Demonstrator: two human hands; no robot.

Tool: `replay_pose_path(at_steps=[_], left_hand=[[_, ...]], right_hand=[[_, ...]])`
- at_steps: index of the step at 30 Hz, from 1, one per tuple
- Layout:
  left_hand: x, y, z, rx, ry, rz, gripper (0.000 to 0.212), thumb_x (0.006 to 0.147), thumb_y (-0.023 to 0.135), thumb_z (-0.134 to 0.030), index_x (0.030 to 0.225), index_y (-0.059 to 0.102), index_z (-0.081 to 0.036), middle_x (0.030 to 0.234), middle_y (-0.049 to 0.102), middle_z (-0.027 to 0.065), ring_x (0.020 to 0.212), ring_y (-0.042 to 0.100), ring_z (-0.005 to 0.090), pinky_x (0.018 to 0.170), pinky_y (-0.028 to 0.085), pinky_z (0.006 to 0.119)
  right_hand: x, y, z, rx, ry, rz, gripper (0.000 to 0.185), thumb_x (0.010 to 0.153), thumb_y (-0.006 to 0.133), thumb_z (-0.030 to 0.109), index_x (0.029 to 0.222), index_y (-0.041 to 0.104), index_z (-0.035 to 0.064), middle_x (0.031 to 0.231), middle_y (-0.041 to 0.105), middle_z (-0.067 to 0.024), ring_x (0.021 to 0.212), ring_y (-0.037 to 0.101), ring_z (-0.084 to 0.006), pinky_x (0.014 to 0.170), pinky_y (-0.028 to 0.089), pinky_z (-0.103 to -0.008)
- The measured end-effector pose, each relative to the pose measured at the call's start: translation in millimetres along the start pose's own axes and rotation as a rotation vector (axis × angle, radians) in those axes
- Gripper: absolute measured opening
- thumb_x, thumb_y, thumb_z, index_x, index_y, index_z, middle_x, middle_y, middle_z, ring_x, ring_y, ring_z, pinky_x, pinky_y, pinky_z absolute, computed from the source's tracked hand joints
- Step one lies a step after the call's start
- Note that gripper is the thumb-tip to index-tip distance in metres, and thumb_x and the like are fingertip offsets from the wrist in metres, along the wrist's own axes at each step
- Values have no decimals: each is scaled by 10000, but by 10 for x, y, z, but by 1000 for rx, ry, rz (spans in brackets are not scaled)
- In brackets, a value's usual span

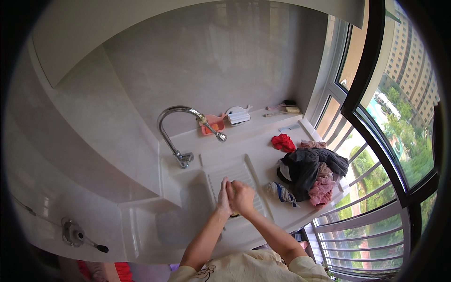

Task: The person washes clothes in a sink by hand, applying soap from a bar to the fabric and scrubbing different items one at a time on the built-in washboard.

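Observation:
My left hand (224,197) and my right hand (241,196) are pressed together over the ribbed washboard (252,181) of a white laundry sink. The right one is curled like a fist against the left palm. A small bit of something yellowish and dark (235,214) shows beneath them near the wrists; what it is, and how the hands hold it, is mostly hidden. Left of the hands lies the sink basin (176,215). A chrome gooseneck faucet (165,132) arches above its back edge, its spout end beyond my hands.
Dark and pink clothes (310,169) are heaped on the right counter, beside a red cloth (283,142) and a white-blue cloth (282,194). Along the back stand a pink soap dish (212,125), a whale-shaped dish (238,116) and brushes (282,112). A barred window is at right.

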State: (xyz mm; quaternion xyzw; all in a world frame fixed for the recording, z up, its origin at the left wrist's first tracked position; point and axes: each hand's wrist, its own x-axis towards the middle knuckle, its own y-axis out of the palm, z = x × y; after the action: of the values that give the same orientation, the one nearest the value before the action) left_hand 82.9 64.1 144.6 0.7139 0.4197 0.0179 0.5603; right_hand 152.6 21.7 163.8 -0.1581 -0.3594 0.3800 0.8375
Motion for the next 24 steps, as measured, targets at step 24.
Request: replay_pose_path(at_steps=[24], left_hand=[[242,-335,29,60,141,106,296,962,449,-383,1014,546,-108,888,561,14,803,570,157,698,489,315]], right_hand=[[-44,-82,357,190,123,53,455,756,703,312,1137,528,138,840,642,-205,731,626,-390,627,494,-485]])
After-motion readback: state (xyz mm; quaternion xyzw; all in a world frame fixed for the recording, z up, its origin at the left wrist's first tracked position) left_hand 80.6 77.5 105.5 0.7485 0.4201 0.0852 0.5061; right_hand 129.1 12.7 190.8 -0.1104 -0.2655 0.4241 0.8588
